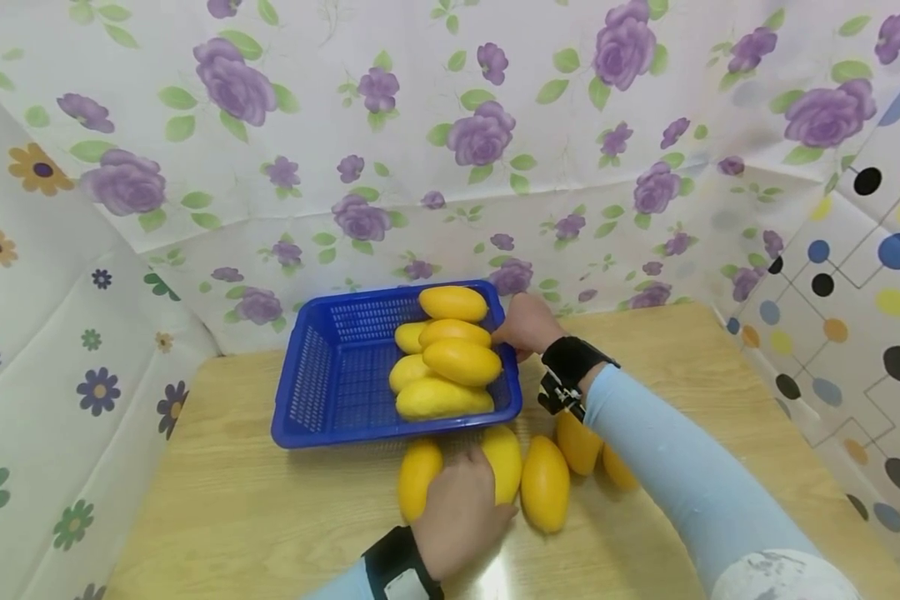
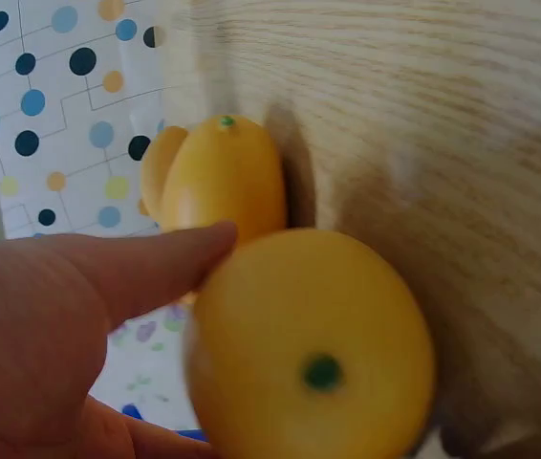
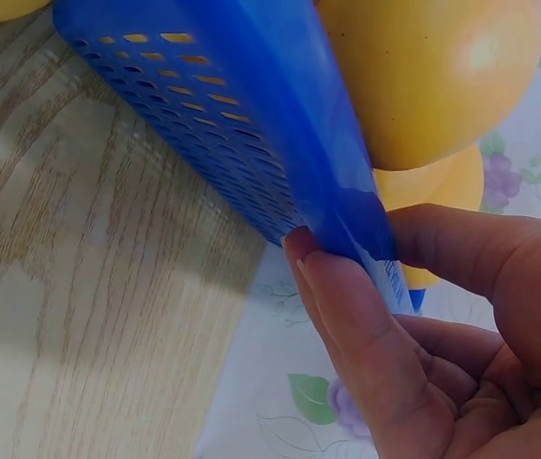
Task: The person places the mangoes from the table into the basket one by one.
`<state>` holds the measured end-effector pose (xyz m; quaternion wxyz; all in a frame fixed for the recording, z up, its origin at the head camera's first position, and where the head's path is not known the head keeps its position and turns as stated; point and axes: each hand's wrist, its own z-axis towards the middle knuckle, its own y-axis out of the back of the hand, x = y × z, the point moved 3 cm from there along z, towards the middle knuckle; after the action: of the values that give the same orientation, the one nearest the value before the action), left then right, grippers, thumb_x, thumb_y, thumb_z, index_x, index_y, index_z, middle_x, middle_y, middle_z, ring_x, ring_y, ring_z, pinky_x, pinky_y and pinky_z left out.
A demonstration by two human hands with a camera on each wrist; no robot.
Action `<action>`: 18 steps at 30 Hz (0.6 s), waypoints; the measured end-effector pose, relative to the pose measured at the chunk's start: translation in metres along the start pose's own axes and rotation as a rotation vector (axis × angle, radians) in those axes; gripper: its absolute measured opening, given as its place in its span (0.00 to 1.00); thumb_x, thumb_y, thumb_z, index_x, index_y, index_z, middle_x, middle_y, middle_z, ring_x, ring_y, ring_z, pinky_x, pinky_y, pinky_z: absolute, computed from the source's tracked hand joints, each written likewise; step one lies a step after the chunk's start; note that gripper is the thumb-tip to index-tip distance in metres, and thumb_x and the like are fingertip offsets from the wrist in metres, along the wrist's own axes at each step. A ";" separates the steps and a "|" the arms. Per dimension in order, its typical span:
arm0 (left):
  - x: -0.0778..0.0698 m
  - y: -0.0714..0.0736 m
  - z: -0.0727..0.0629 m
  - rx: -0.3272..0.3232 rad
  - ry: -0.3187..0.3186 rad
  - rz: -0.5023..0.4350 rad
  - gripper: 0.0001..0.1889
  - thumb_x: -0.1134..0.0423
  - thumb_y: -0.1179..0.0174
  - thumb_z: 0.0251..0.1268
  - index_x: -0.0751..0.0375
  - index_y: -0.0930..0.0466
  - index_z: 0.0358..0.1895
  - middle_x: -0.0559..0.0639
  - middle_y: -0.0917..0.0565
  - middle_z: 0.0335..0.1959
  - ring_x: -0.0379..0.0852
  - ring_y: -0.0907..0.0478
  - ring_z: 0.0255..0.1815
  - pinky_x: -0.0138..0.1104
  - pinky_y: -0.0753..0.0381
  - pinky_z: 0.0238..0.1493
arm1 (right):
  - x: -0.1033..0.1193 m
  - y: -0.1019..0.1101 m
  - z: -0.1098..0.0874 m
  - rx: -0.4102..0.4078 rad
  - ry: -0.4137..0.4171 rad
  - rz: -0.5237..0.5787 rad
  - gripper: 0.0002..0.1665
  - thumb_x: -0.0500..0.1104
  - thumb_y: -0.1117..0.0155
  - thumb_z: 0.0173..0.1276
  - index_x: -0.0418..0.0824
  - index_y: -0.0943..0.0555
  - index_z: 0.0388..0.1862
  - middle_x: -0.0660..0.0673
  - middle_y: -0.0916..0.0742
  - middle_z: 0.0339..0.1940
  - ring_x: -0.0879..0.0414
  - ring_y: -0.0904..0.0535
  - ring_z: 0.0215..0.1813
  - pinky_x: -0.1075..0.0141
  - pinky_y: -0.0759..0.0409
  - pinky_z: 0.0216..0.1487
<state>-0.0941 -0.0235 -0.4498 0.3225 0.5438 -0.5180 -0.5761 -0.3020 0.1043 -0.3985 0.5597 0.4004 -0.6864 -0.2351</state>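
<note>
A blue plastic basket (image 1: 337, 375) holds several yellow mangoes (image 1: 461, 361) heaped along its right side. My right hand (image 1: 528, 323) pinches the basket's right rim, the thumb inside and the fingers outside, as the right wrist view shows. In front of the basket my left hand (image 1: 461, 508) grips a mango (image 1: 502, 462) on the table, its thumb along one side; the green-tipped end of this mango (image 2: 313, 335) faces the left wrist camera. Another mango (image 1: 420, 477) lies just left of that hand.
To the right of the left hand lie more mangoes (image 1: 545, 485) on the wooden table (image 1: 255, 500), some partly under the right forearm. A flowered sheet (image 1: 420, 167) hangs behind the table, and a dotted sheet (image 1: 862, 333) stands at the right.
</note>
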 end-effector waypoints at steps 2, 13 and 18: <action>0.002 -0.003 0.003 0.018 0.017 -0.005 0.45 0.37 0.32 0.40 0.74 0.30 0.51 0.58 0.21 0.34 0.48 0.24 0.31 0.39 0.23 0.29 | 0.000 0.000 0.000 0.000 0.002 0.000 0.18 0.47 0.27 0.50 0.33 0.22 0.25 0.40 0.15 0.18 0.49 0.18 0.16 0.61 0.20 0.18; 0.008 0.008 0.002 0.103 0.072 -0.105 0.41 0.40 0.31 0.35 0.69 0.29 0.49 0.53 0.23 0.31 0.45 0.27 0.29 0.37 0.27 0.26 | -0.002 -0.001 0.003 0.008 -0.002 0.014 0.21 0.47 0.27 0.48 0.32 0.24 0.28 0.39 0.15 0.19 0.41 0.15 0.25 0.60 0.20 0.19; 0.010 0.034 -0.009 0.087 -0.025 -0.137 0.31 0.39 0.32 0.35 0.59 0.28 0.38 0.47 0.26 0.24 0.42 0.31 0.23 0.33 0.33 0.21 | -0.003 -0.001 0.004 0.012 -0.009 0.014 0.21 0.47 0.27 0.49 0.32 0.24 0.30 0.39 0.15 0.20 0.41 0.15 0.25 0.58 0.19 0.22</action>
<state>-0.0937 -0.0436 -0.4191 0.2519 0.5844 -0.5081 -0.5804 -0.3052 0.1053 -0.4021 0.5559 0.3980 -0.6930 -0.2288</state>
